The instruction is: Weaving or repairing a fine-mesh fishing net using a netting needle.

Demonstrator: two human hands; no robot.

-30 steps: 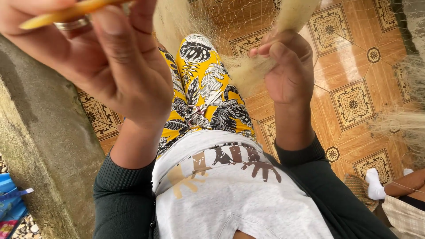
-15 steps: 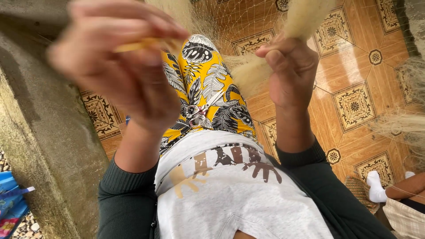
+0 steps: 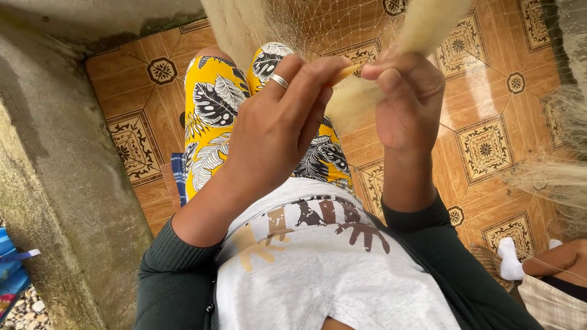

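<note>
Tiled floor (image 3: pixel 489 79) is showing orange-brown squares with dark ornamental medallions, daylight glaring off the glossy surface. Rough grey concrete wall (image 3: pixel 55 183) is running along the left and across the top. Gravel (image 3: pixel 27 311) is lying at the lower left corner beside a blue object (image 3: pixel 9 269).

Both hands (image 3: pixel 278 131) raised, fingers (image 3: pixel 306 76) seemingly pinched.

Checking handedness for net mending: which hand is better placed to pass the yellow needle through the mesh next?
Left, probably. The left hand already pinches the yellow netting needle, its tip pointing at the mesh. The right hand is occupied, gripping the bunched net.
</note>
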